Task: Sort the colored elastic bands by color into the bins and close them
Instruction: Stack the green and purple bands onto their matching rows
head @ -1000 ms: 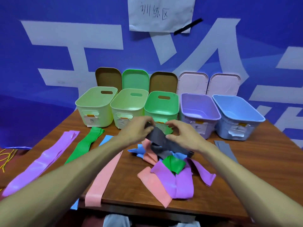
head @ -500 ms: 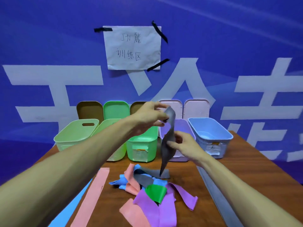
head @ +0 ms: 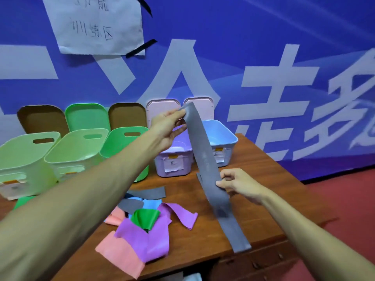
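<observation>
Step in hand, as I judge it: one grey band singled out of the heap and drawn straight, not yet binned.

- Nearest, below and left of the right-hand pinch: loose heap [head: 146, 222] of pink, purple, green, blue and grey bands on the table [head: 261, 165], unsorted.
- Below that same pinch, grey strip runs along the table to its near edge. Same band or a second grey one under it: cannot tell.
- Right hand [head: 241, 185]: thumb and curled fingers pinch the grey band [head: 205, 157] partway down its length, low, close to the tabletop.
- Left hand [head: 168, 126]: raised, fingertips and thumb pinch the band's top end. Band taut and slanted between the two pinches.
- Just behind the band's span: purple bin [head: 174, 165] and blue bin [head: 225, 136], both open. Left of the upper pinch: three green bins [head: 77, 147].
- Beyond the upper pinch: lids [head: 162, 108] leaning upright against the wall.

Next move, by my reckoning: gather the band's slack, carry it over the proper bin and let go with both hands. Bin labels too small to read, so grey's bin is unclear. Most of the heap remains, and no lid is on.
</observation>
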A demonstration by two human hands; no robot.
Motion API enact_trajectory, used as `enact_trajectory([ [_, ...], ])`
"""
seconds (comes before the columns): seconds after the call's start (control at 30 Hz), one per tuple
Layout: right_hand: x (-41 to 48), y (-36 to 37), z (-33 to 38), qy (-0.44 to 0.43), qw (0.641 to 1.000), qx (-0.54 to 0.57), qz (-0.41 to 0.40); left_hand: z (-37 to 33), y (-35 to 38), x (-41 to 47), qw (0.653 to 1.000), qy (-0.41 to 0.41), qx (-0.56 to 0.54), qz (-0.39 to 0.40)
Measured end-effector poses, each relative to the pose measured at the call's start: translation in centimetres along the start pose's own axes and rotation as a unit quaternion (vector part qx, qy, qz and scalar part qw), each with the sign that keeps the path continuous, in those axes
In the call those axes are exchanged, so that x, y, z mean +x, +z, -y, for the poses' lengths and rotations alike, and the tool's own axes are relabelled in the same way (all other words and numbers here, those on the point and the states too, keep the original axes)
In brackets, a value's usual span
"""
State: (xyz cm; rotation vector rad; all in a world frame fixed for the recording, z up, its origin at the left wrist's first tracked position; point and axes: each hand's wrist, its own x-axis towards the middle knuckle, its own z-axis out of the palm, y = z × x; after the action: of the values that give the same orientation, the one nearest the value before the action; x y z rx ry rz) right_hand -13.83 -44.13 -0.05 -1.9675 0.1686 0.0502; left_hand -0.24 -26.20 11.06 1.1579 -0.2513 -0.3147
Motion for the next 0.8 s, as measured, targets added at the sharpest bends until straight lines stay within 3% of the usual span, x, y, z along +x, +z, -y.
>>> enact_trajectory([
  [0.23, -2.7, -2.7, -5.0, 0.086, 0.995, 0.038, 0.016, 11.2, 0.5, 2.8, 0.988, -0.026, 0.135, -0.070],
  [0.37, -3.6, -3.2, -6.0, 0.145, 0.986, 0.042, 0.072, 16.1, 0.3, 4.0, 0.974, -0.050, 0.213, -0.059],
  [0.57, -2.2, -2.9, -7.8, 0.184, 0.973, 0.100, 0.098, 20.7, -0.5, 6.3, 0.963, -0.086, 0.225, -0.120],
  [0.8, -0.7, -2.9, -9.8, 0.164, 0.980, 0.074, 0.080, 23.4, -0.4, 8.6, 0.950, -0.083, 0.259, -0.154],
])
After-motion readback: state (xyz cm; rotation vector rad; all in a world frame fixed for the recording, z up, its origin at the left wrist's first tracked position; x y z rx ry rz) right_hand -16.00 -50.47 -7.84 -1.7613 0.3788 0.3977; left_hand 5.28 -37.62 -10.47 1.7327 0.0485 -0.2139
